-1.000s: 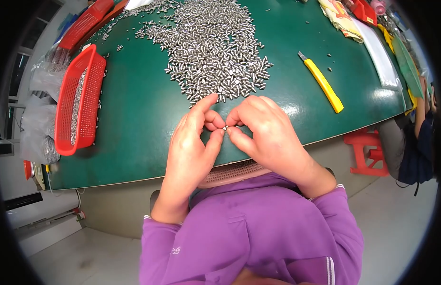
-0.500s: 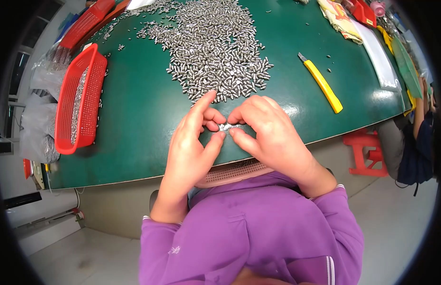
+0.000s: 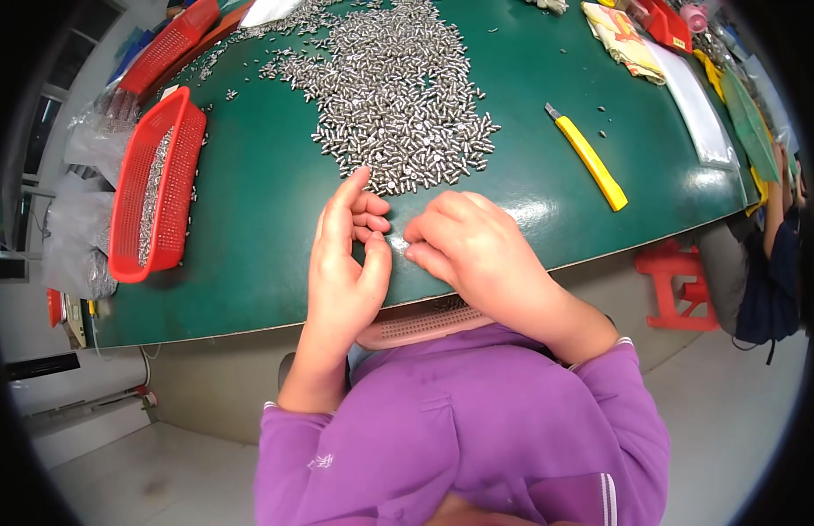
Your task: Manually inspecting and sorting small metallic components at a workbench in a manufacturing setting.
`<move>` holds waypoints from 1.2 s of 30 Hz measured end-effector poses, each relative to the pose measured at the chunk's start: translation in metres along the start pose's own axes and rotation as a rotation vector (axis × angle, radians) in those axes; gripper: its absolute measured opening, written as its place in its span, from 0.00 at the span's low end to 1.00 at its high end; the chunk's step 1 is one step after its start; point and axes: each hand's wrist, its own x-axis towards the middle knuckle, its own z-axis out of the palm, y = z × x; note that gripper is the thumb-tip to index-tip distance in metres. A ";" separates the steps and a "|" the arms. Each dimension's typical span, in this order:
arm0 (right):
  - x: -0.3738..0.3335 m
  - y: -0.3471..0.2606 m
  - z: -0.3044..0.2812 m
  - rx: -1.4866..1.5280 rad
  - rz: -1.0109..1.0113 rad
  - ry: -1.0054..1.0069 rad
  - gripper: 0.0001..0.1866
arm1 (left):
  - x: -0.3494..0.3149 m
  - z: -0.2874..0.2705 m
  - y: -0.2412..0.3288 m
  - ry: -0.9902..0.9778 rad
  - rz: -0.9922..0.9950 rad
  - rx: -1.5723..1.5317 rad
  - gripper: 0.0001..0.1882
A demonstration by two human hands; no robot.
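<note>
Both my hands are just over the near edge of the green table, with a gap between them. My left hand [image 3: 344, 259] is open, its index finger stretched toward the pile, the other fingers bent and the thumb standing apart from the index; nothing shows in it. The fingers and thumb of my right hand [image 3: 477, 250] are curled toward each other, and whatever lies between them is hidden. Beyond my fingertips spreads a large pile of small silver metal pins [image 3: 398, 105], each with a grooved, rounded body.
To the left stands a red perforated basket [image 3: 186, 167] holding more pins. A yellow utility knife [image 3: 591, 162] lies to the right, blade exposed. Below the table edge, a pink basket [image 3: 424, 326] sits at my lap. A red stool [image 3: 679, 289] is on the floor at right.
My hands have parted: the left moved slightly left, the right slightly down and left. The few small metal pieces that showed between their fingertips are no longer visible there.
</note>
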 end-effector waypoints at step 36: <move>0.017 0.007 -0.006 -0.095 -0.043 0.054 0.06 | 0.011 0.010 0.007 -0.007 0.147 0.315 0.33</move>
